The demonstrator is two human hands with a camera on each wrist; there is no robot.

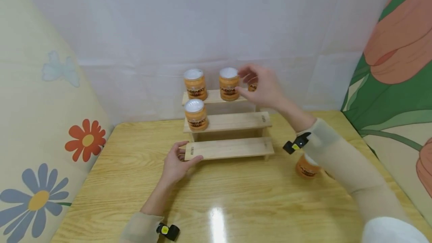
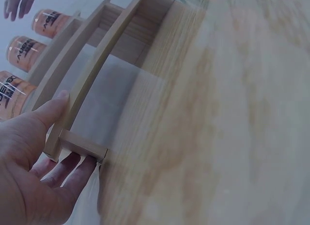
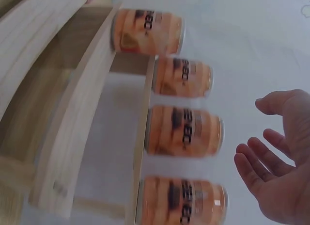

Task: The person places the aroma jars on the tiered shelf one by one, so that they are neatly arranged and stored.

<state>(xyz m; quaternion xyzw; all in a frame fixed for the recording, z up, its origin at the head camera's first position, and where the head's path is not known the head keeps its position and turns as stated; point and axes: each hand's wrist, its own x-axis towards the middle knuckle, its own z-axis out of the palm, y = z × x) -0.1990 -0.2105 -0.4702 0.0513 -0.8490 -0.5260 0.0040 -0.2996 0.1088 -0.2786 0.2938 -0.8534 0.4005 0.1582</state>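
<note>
A three-step wooden shelf (image 1: 233, 148) stands at the back of the table. My left hand (image 1: 174, 166) grips the left end of its lowest step, the thumb (image 2: 54, 107) on the board and the fingers curled at the end support. Orange cans with silver lids stand upright: left can (image 1: 195, 87), middle can (image 1: 229, 87) and right can (image 1: 252, 86) on the top step, one more can (image 1: 196, 117) at the left of the middle step. My right hand (image 1: 264, 87) hovers before the right can, partly hiding it; in the right wrist view its relaxed fingers are apart from the cans.
Another orange can (image 1: 306, 167) stands on the table (image 1: 236, 198) at the right, partly under my right forearm; something behind it is mostly hidden. A white cloth (image 1: 216, 21) hangs behind the shelf. Flower-printed panels flank the table.
</note>
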